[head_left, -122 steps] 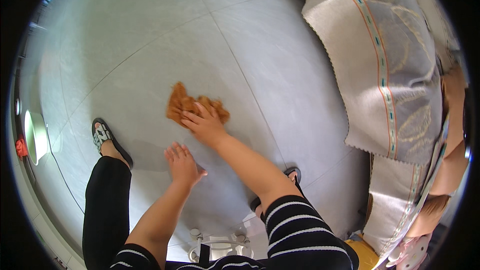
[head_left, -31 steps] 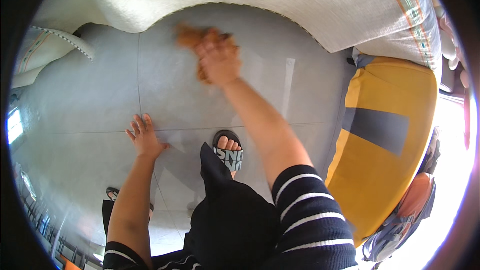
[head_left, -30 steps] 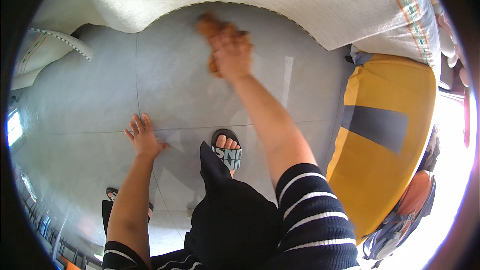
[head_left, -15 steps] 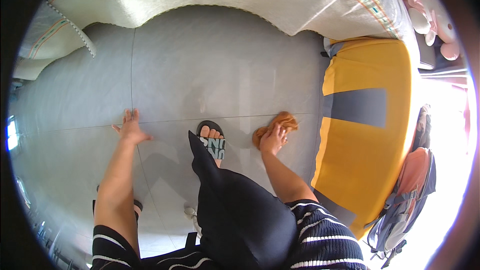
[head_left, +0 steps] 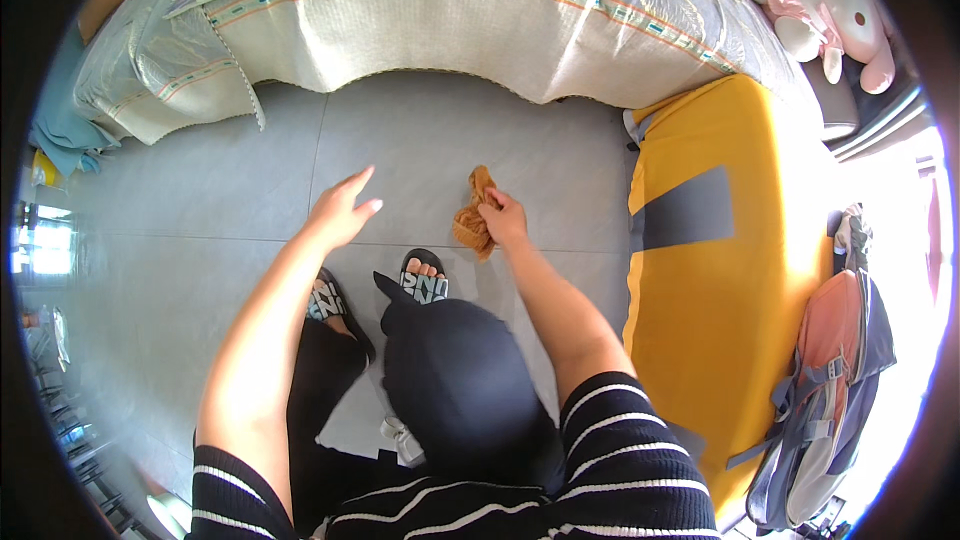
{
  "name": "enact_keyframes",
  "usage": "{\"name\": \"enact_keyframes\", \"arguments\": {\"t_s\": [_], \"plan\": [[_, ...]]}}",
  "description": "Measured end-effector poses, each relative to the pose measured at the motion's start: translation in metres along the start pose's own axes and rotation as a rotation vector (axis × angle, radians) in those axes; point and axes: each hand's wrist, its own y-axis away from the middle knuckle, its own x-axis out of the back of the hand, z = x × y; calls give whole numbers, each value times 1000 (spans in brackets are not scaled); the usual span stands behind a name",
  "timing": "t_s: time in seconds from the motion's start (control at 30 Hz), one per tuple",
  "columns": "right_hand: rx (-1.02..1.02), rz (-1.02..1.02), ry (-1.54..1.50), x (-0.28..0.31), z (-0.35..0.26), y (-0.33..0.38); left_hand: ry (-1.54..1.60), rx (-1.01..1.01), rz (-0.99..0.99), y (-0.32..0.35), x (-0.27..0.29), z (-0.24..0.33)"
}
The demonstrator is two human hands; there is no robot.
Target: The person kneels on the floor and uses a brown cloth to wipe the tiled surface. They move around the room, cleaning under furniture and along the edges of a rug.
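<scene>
Head view, down on the floor [head_left: 420, 160]

The camera sits on the head, the left of a side-by-side pair, and looks steeply down and forward, upright and unmirrored. Nearest the lens come the shirt [head_left: 640, 460] and knee [head_left: 455, 380], at the near edge; the left hand [head_left: 343, 212] and right hand [head_left: 508, 218] lie farther out, around the middle. The drape [head_left: 400, 35] bounds the far side, the yellow cover [head_left: 690, 340] and backpack [head_left: 830, 340] the right. The fisheye bows straight lines toward its rim.

We noted what looked like a home: draped cloth [head_left: 410, 35] across upper frame, plush toy [head_left: 838, 2] upper right, backpack [head_left: 832, 360] lower right.
</scene>
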Motion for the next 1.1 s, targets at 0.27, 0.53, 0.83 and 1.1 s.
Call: {"name": "enact_keyframes", "arguments": {"t_s": [0.27,0.53,0.83,1.1], "plan": [[31,-180,242,96,-28,-28,173,-306,-207,-115,-38,130],[282,-41,227,172,57,-86,50,-528,-23,-308,-88,161],[827,116,627,89,10,-248,59,-422,-194,-321,-68,160],[233,-73,919,71,8,-356,-71,-328,-203,-324,-76,162]]}}
